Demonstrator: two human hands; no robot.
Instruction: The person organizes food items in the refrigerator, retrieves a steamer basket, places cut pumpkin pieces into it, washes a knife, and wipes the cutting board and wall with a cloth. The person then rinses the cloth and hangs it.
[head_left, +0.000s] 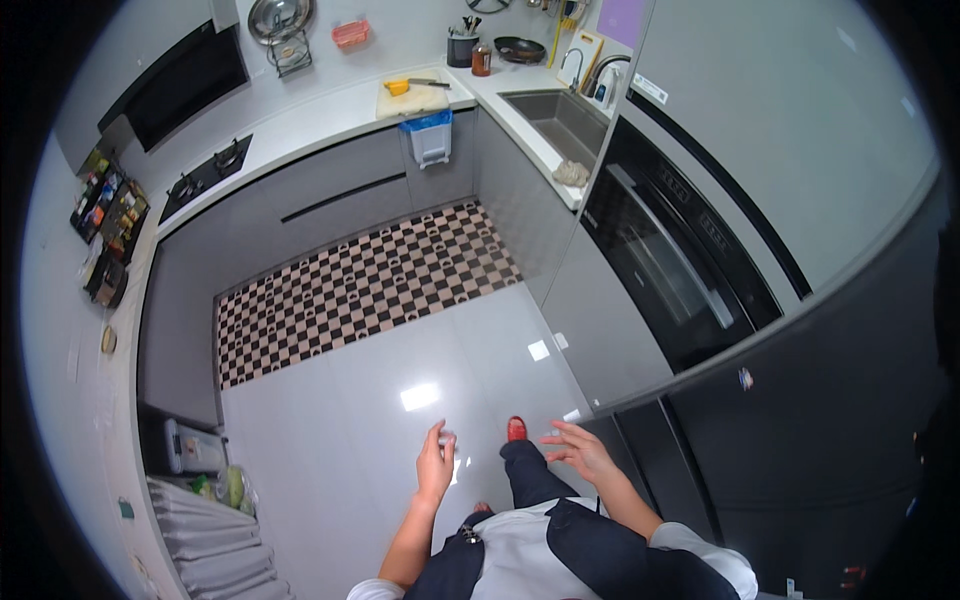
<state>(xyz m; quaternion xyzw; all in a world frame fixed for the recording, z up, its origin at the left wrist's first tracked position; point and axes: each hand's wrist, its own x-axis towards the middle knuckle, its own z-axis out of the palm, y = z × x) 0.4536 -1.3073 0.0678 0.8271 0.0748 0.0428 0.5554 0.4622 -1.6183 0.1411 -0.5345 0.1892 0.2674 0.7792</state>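
Note:
My left hand hangs in the air over the pale floor, its fingers a little bent and apart, holding nothing. To the right, my right hand is raised with spread fingers, also holding nothing, near the dark cabinet front. A red slipper shows on one foot between the hands. Far ahead on the counter lies a cutting board with a yellow food item and a knife on it.
A checkered mat lies along the cabinets. A waste bin with a blue liner hangs below the counter edge. The sink and built-in oven stand right, a gas hob left. Grey draped fabric is low at left.

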